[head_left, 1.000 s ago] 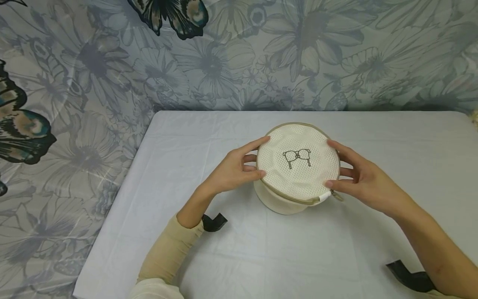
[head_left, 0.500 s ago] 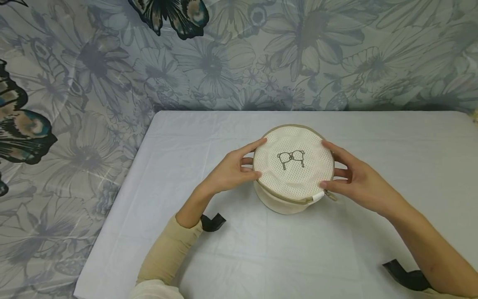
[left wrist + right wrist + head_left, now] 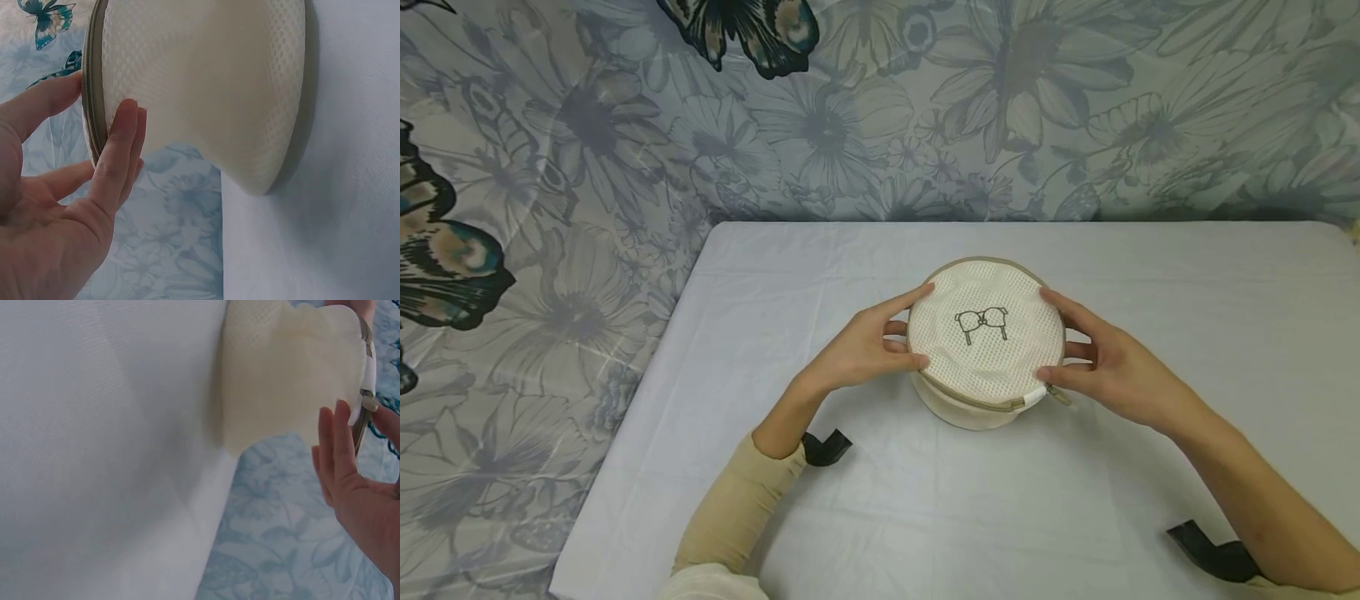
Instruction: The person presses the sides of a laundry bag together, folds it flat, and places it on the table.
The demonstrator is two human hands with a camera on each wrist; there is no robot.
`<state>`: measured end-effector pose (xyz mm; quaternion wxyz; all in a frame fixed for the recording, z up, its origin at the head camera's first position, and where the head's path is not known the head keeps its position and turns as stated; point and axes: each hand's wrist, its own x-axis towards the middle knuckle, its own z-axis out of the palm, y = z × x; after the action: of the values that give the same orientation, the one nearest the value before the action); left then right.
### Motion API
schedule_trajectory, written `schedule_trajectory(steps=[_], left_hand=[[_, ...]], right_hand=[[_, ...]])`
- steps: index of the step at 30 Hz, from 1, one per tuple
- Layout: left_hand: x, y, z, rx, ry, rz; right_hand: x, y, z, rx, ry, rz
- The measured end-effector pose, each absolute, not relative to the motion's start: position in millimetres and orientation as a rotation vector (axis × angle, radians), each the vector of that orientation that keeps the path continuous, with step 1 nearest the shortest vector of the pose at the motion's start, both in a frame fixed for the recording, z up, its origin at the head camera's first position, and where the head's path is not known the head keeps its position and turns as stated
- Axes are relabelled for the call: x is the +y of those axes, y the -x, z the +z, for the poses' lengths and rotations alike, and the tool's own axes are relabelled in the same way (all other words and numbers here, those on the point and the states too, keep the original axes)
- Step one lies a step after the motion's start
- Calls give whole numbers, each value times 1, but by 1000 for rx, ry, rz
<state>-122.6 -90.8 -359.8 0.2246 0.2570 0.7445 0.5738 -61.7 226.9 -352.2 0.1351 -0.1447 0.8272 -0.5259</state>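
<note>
A round cream mesh laundry bag [image 3: 985,358] stands on the white table, its top printed with a dark line drawing of a bra. Around the top edge runs a beige zipper [image 3: 94,81], with the pull tab [image 3: 1060,395] at the front right near a white tab. My left hand [image 3: 868,346] grips the rim on the left, thumb and forefinger on top and the other fingers below. On the opposite side my right hand [image 3: 1123,367] holds the rim the same way. In both wrist views the soft side wall [image 3: 294,381] sags under the rim. The bag's inside is hidden.
A white cloth covers the table [image 3: 865,517]. Behind it and to the left hangs a grey floral curtain [image 3: 820,133] with butterfly prints. Black straps [image 3: 829,448] show at both wrists.
Both hands have shifted the bag's top a little to the left and slightly toward me. Its base has stayed in about the same place on the table.
</note>
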Motion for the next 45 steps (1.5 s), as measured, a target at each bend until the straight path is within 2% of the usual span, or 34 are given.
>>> schedule_trajectory(steps=[14, 45], left_hand=[[-92, 123, -367, 2224, -701, 1412], [-89, 124, -375, 2350, -759, 1146]], right_hand=[[225, 62, -359, 2597, 440, -1250], [221, 62, -366, 2527, 389, -1156]])
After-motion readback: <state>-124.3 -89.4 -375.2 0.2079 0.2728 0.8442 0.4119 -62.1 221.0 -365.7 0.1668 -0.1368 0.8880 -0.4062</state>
